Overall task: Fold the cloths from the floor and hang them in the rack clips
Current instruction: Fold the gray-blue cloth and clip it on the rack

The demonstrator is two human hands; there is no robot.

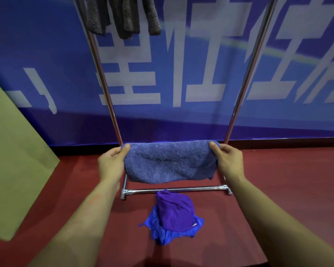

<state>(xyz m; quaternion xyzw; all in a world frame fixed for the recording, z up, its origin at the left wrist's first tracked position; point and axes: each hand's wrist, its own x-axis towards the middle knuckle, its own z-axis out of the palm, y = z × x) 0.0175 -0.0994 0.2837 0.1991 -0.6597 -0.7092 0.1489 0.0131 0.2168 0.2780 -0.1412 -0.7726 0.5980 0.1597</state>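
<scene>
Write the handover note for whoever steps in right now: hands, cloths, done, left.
Left hand and right hand each pinch one end of the blue-grey towel, held folded in front of the rack.
Purple cloth lies on the bright blue cloth, piled on the floor by the rack's base.
Done: dark cloths hang at the top.
Left: hang this towel, then fold and hang both floor cloths.

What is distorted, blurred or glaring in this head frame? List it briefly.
Head view: wide-angle bending makes the rack poles splay outward; banner lettering is soft and smeared toward the right edge; a thin glare line runs along the base bar; the held towel and both hands, left and right, are fairly sharp.
</scene>
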